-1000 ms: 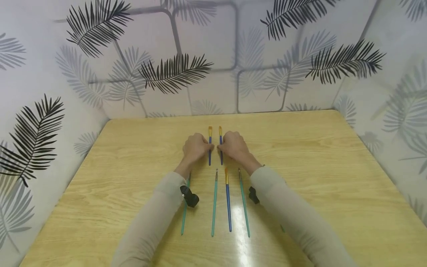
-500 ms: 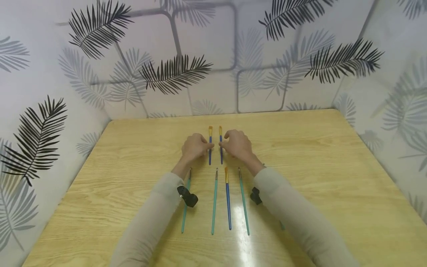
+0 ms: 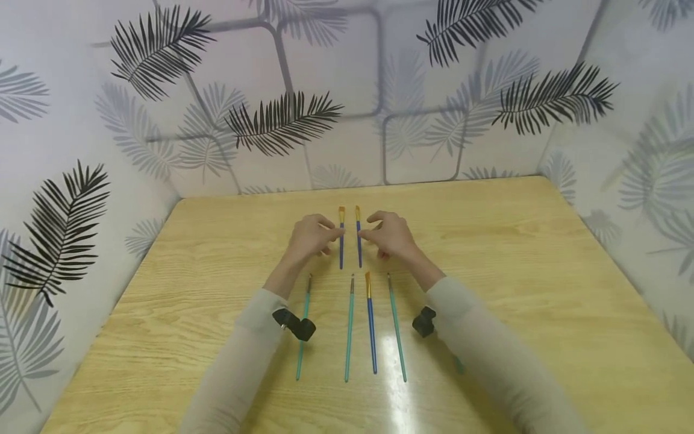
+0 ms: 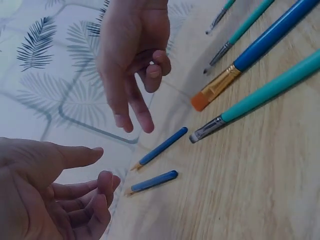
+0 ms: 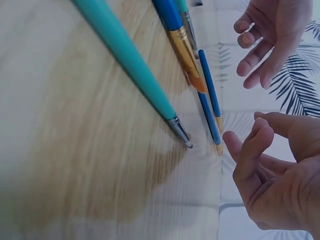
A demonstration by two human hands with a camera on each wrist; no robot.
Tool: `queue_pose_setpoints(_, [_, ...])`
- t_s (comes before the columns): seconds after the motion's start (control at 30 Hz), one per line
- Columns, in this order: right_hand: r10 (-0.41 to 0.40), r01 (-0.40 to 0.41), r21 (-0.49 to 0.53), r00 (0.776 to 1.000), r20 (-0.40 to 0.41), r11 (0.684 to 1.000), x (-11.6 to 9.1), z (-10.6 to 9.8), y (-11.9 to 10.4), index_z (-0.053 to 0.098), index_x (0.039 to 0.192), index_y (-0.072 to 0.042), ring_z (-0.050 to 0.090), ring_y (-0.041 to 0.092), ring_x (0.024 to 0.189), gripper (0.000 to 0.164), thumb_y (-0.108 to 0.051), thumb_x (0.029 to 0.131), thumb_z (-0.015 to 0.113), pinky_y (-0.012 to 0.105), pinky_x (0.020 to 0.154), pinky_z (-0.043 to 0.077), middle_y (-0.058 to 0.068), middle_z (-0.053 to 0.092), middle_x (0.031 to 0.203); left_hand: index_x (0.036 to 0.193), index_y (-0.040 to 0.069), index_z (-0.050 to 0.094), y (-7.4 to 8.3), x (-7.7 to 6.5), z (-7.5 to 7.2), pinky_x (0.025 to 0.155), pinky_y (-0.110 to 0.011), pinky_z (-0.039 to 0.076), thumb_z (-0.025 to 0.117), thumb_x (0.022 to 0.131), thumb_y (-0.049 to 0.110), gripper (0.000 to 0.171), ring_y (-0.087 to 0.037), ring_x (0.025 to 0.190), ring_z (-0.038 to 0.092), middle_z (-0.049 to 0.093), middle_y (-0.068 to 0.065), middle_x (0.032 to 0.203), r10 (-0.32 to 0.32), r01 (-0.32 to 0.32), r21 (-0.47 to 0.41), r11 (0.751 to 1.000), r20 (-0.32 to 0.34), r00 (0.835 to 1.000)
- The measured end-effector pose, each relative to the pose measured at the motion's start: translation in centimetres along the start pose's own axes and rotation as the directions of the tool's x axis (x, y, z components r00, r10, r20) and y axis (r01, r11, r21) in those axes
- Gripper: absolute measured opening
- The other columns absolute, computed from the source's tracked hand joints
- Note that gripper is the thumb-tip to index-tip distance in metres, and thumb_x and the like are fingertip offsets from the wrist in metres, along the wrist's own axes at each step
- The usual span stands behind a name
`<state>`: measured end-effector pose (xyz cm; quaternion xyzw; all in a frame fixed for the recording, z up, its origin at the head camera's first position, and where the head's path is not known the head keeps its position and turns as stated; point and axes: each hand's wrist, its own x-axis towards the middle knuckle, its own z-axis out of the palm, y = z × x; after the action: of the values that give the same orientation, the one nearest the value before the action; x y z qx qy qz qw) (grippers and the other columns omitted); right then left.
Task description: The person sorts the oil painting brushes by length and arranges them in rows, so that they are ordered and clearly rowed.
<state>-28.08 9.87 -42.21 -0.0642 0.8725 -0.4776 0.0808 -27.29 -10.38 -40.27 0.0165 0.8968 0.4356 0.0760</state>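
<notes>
Two short blue paintbrushes with orange-tan bristles lie side by side near the table's far edge: a left one (image 3: 341,248) and a right one (image 3: 359,250). My left hand (image 3: 313,235) hovers beside the left brush, its thumb reaching over the handle in the head view. Mirroring it, my right hand (image 3: 394,235) is beside the right brush. Both wrist views show thumb and fingers of each hand apart, raised off the table and holding nothing. Closer to me lie a longer blue paintbrush (image 3: 372,328) and teal paintbrushes (image 3: 349,328), handles toward me.
The wooden table (image 3: 515,271) meets a leaf-patterned wall covering (image 3: 336,138) at the back and sides. One teal brush (image 3: 306,310) passes beneath my left wrist camera (image 3: 295,325). Another teal handle end (image 3: 459,364) peeks out under my right sleeve (image 3: 488,343).
Both hands have loosened their pinch on the short brushes and lifted, drawing slightly outward with fingers spreading. The brushes lie where they were.
</notes>
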Motion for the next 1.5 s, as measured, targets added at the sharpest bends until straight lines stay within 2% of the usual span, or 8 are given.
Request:
queue_pose_setpoints(0.27, [0.058, -0.068, 0.084, 0.991, 0.119, 0.994, -1.6, -1.0, 0.0, 0.047, 0.144, -0.005, 0.051, 0.01, 0.042, 0.06, -0.029, 0.093, 0.069, 0.026, 0.047, 0.051, 0.021, 0.067, 0.123, 0.126, 0.005, 0.062, -0.2, -1.7, -0.8, 0.078, -0.051, 0.059, 0.07, 0.093, 0.033, 0.044, -0.044, 0.083, 0.07, 0.072, -0.02, 0.112, 0.024, -0.017, -0.112, 0.994, 0.062, 0.998])
queue_pose_setpoints(0.5, [0.054, -0.077, 0.116, 0.981, 0.187, 0.99, -2.9, -1.8, -0.7, 0.044, 0.146, -0.008, 0.047, 0.01, 0.043, 0.062, -0.029, 0.093, 0.07, 0.022, 0.045, 0.046, 0.02, 0.067, 0.123, 0.129, 0.008, 0.061, 0.4, -3.1, -1.3, 0.079, -0.051, 0.057, 0.07, 0.093, 0.034, 0.045, -0.042, 0.083, 0.07, 0.069, -0.019, 0.116, 0.038, -0.025, -0.121, 0.992, 0.103, 0.994])
queue_pose_setpoints(0.67, [0.042, -0.069, 0.135, 0.98, 0.194, 0.988, -3.5, -1.7, -0.9, 0.045, 0.146, -0.009, 0.048, 0.01, 0.043, 0.061, -0.03, 0.094, 0.07, 0.022, 0.044, 0.046, 0.02, 0.066, 0.124, 0.13, 0.008, 0.06, 0.5, -3.9, -1.8, 0.077, -0.051, 0.057, 0.07, 0.094, 0.034, 0.046, -0.043, 0.083, 0.069, 0.068, -0.014, 0.114, 0.051, -0.037, -0.125, 0.992, 0.111, 0.992])
queue_pose_setpoints(0.87, [0.027, -0.061, 0.175, 0.982, 0.189, 0.983, -4.0, -1.5, -0.7, 0.045, 0.145, -0.009, 0.046, 0.009, 0.043, 0.061, -0.03, 0.094, 0.07, 0.022, 0.043, 0.042, 0.019, 0.066, 0.122, 0.131, 0.008, 0.06, 0.1, -4.5, -2.2, 0.074, -0.05, 0.057, 0.069, 0.094, 0.032, 0.045, -0.043, 0.083, 0.069, 0.068, -0.015, 0.116, 0.052, -0.036, -0.139, 0.99, 0.114, 0.992])
queue_pose_setpoints(1.07, [0.037, -0.071, 0.168, 0.98, 0.197, 0.983, -4.6, -1.7, -0.4, 0.045, 0.144, -0.008, 0.043, 0.009, 0.041, 0.061, -0.028, 0.093, 0.071, 0.021, 0.042, 0.039, 0.017, 0.066, 0.119, 0.128, 0.009, 0.061, -0.3, -5.0, -2.3, 0.072, -0.048, 0.057, 0.069, 0.094, 0.033, 0.042, -0.044, 0.084, 0.068, 0.069, -0.014, 0.115, 0.051, -0.032, -0.144, 0.989, 0.13, 0.99])
queue_pose_setpoints(1.5, [0.064, -0.099, 0.134, 0.967, 0.247, 0.986, -6.1, -1.6, 0.1, 0.047, 0.139, -0.006, 0.034, 0.008, 0.039, 0.057, -0.028, 0.092, 0.07, 0.024, 0.04, 0.03, 0.02, 0.071, 0.114, 0.123, 0.012, 0.061, -1.7, -6.6, -1.5, 0.063, -0.042, 0.055, 0.063, 0.098, 0.034, 0.034, -0.046, 0.078, 0.067, 0.071, -0.019, 0.112, 0.077, -0.046, -0.165, 0.985, 0.185, 0.98])
